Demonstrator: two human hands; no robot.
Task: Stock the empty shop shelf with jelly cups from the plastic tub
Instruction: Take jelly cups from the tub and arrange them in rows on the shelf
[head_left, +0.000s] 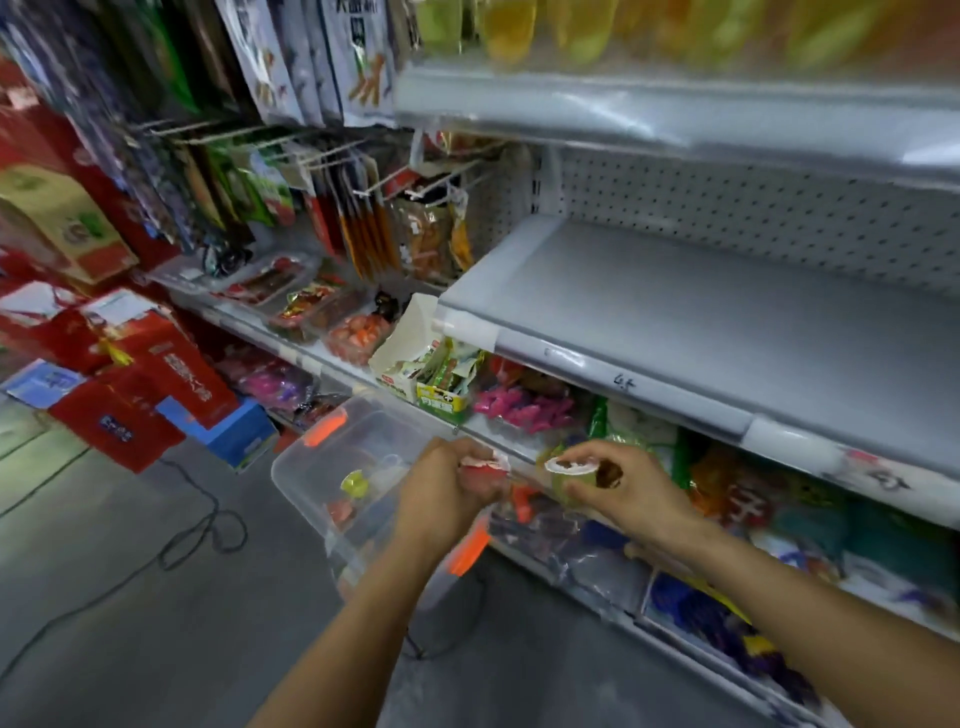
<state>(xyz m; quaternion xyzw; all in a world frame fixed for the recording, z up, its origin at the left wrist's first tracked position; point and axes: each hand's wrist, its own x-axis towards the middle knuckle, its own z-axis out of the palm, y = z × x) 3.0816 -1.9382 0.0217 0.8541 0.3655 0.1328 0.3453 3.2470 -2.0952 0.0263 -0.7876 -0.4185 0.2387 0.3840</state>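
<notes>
The empty shelf (701, 312) fills the right and far part of the view, a bare grey deck well above both hands, so the step in hand looks like the lift from tub to shelf. I would raise both cups over the front price strip (623, 384) and set them upright, lids up, at the far end against the perforated back panel (753, 218), so later rows fill forward without knocking them. The clear plastic tub (332, 467), with orange latches, sits low and to the left of the hands; what it rests on I cannot tell. The left hand (447, 488) has its grip clamped round a red jelly cup (483, 470) just over the tub's right end. The right hand (634, 488), further right, has its grip pinched on a pale green jelly cup (571, 475) with a white lid. Both cups are small and soft-walled, so hold them lightly and level. Only a yellow cup (355, 483) and a red one (340, 512) show clearly inside the tub. The floor (156, 597) is smooth grey, with a black cable (197, 519) trailing across it on the left. Red gift boxes (156, 374) are stacked at far left, hanging packets (363, 218) crowd the pegs beyond, and blurred yellow and green goods (571, 31) line the shelf above.
</notes>
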